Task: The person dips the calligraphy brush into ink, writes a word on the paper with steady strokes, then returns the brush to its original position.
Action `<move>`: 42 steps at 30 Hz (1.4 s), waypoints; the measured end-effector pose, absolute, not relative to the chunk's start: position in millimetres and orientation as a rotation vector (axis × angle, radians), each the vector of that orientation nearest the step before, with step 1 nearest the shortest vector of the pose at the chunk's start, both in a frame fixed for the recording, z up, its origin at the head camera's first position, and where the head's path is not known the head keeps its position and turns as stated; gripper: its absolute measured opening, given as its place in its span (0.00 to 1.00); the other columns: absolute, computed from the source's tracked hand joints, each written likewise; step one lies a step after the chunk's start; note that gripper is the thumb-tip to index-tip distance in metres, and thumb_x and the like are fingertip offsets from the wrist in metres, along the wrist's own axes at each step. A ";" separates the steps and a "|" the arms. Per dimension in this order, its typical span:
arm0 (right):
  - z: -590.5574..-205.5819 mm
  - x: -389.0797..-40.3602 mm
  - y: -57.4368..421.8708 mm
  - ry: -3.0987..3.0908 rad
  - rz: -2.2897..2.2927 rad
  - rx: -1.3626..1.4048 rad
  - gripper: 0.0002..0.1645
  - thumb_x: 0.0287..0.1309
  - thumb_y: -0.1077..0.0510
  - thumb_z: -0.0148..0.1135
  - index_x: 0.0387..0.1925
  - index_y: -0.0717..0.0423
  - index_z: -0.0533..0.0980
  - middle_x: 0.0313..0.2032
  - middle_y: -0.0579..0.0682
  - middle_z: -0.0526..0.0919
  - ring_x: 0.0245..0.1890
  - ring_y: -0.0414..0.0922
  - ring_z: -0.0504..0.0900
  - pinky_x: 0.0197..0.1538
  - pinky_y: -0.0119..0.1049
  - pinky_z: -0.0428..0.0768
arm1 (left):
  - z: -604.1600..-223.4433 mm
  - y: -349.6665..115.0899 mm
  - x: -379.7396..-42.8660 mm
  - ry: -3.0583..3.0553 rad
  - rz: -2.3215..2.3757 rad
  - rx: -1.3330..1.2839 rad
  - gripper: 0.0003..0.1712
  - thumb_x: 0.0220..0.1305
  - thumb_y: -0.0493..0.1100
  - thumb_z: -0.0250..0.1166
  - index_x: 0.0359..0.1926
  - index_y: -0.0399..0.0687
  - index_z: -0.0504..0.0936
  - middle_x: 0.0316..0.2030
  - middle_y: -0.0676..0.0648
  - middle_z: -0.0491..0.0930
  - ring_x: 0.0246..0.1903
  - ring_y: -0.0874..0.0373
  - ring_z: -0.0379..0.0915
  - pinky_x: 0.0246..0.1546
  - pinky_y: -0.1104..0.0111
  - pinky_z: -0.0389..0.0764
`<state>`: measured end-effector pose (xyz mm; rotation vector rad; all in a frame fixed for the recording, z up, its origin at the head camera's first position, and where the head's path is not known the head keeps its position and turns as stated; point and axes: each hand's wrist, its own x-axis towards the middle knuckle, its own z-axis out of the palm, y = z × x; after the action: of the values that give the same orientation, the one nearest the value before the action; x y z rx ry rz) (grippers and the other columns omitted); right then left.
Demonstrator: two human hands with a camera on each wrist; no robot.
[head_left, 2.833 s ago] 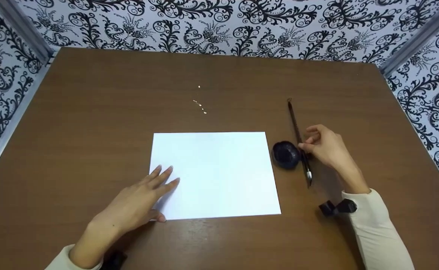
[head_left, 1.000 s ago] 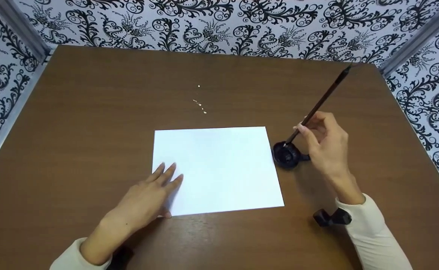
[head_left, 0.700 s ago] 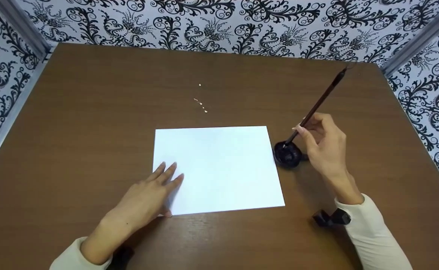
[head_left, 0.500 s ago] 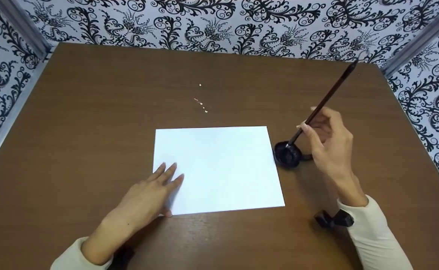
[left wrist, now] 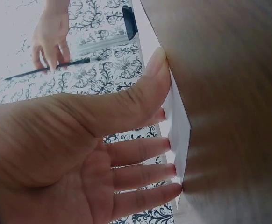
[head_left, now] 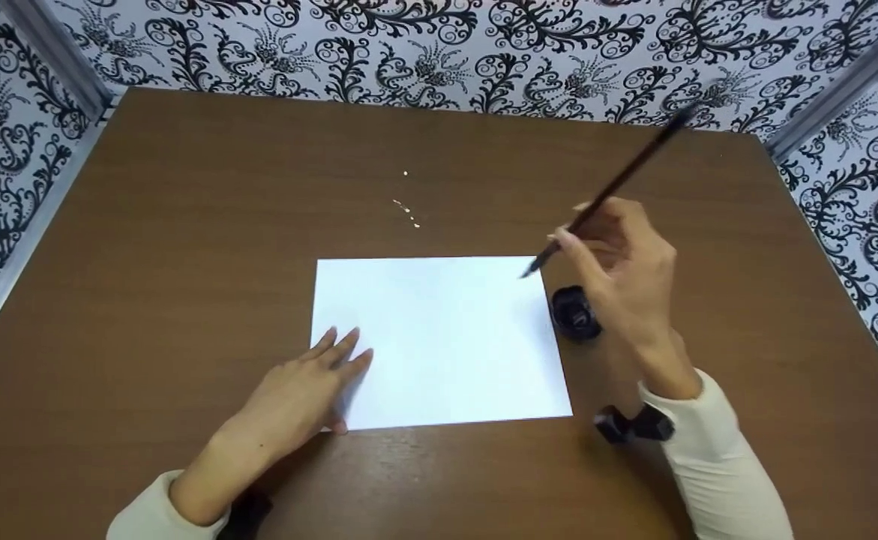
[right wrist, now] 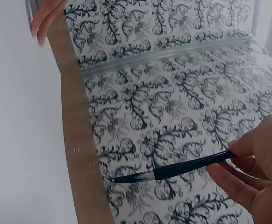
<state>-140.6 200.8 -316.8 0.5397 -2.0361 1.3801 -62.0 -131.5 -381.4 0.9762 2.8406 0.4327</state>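
No readable text, labels, numbers, signs

Dark bowl [head_left: 574, 313] partly hidden by right hand [head_left: 630, 277], brush [head_left: 624, 175] blurred at its top, pale specks [head_left: 407, 211] too small to identify

Pale flecks [head_left: 407, 211] dot the brown table [head_left: 221, 187]! Wallpaper [head_left: 439, 67] swirls black on white behind it, grey strips [head_left: 843, 90] slanting at either side.

Left hand [head_left: 292, 397] palm-down, spread; right hand [head_left: 630, 281] raised, curled in pinching grip
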 end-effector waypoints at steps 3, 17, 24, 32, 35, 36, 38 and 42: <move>-317.8 -149.0 182.1 -2.007 1.402 0.644 0.16 0.47 0.75 0.68 0.41 0.73 0.74 0.33 0.53 0.83 0.31 0.48 0.85 0.34 0.36 0.83 | -382.9 -132.0 -61.9 2.851 0.429 0.998 0.48 0.36 0.54 0.68 0.63 0.40 0.72 0.64 0.31 0.64 0.60 0.30 0.61 0.28 0.54 0.83; -340.4 -177.1 106.8 -1.991 1.466 0.841 0.13 0.53 0.67 0.68 0.40 0.66 0.75 0.32 0.52 0.83 0.32 0.44 0.85 0.33 0.35 0.83 | -386.1 -130.9 -62.5 2.834 0.463 0.958 0.48 0.35 0.54 0.68 0.64 0.46 0.73 0.65 0.33 0.63 0.62 0.32 0.60 0.22 0.61 0.81; -350.1 -189.4 81.7 -2.007 1.430 0.849 0.14 0.54 0.66 0.67 0.40 0.66 0.73 0.33 0.52 0.82 0.33 0.42 0.85 0.33 0.32 0.83 | -383.6 -130.1 -62.6 2.812 0.449 0.913 0.48 0.35 0.53 0.69 0.64 0.48 0.72 0.66 0.35 0.62 0.63 0.34 0.58 0.25 0.59 0.82; -366.2 -201.1 64.2 -2.006 1.352 0.922 0.14 0.57 0.64 0.66 0.42 0.65 0.73 0.34 0.53 0.81 0.34 0.42 0.83 0.35 0.32 0.83 | -383.2 -127.8 -63.6 2.808 0.416 0.904 0.49 0.34 0.52 0.71 0.65 0.49 0.73 0.66 0.35 0.62 0.64 0.34 0.58 0.31 0.57 0.83; -370.7 -204.8 60.8 -1.976 1.326 0.942 0.13 0.57 0.63 0.66 0.42 0.64 0.73 0.35 0.53 0.80 0.35 0.44 0.83 0.37 0.36 0.83 | -382.3 -127.6 -64.1 2.802 0.386 0.898 0.49 0.34 0.51 0.72 0.65 0.49 0.72 0.67 0.36 0.61 0.64 0.35 0.57 0.33 0.56 0.83; -372.0 -205.7 59.8 -1.970 1.322 0.945 0.13 0.57 0.63 0.66 0.42 0.64 0.73 0.35 0.53 0.80 0.35 0.45 0.83 0.37 0.37 0.83 | -381.9 -127.6 -64.2 2.799 0.379 0.895 0.50 0.34 0.51 0.72 0.65 0.49 0.71 0.67 0.36 0.61 0.64 0.35 0.57 0.33 0.55 0.83; -374.3 -206.6 57.7 -1.961 1.335 0.950 0.13 0.57 0.64 0.66 0.42 0.63 0.73 0.35 0.53 0.80 0.35 0.45 0.83 0.36 0.37 0.83 | -381.7 -127.8 -64.1 2.798 0.376 0.887 0.49 0.35 0.50 0.73 0.65 0.49 0.71 0.67 0.36 0.61 0.65 0.35 0.57 0.33 0.54 0.83; -378.7 -207.0 52.3 -1.962 1.350 0.973 0.13 0.57 0.65 0.65 0.42 0.63 0.73 0.34 0.53 0.80 0.35 0.45 0.84 0.36 0.33 0.83 | -382.7 -129.9 -63.3 2.812 0.379 0.879 0.49 0.35 0.50 0.74 0.65 0.50 0.72 0.67 0.36 0.62 0.65 0.36 0.57 0.32 0.54 0.82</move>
<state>-207.0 52.3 -378.7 0.9731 -1.9619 1.3500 -63.3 -129.9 -382.7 0.8787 2.8119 0.3794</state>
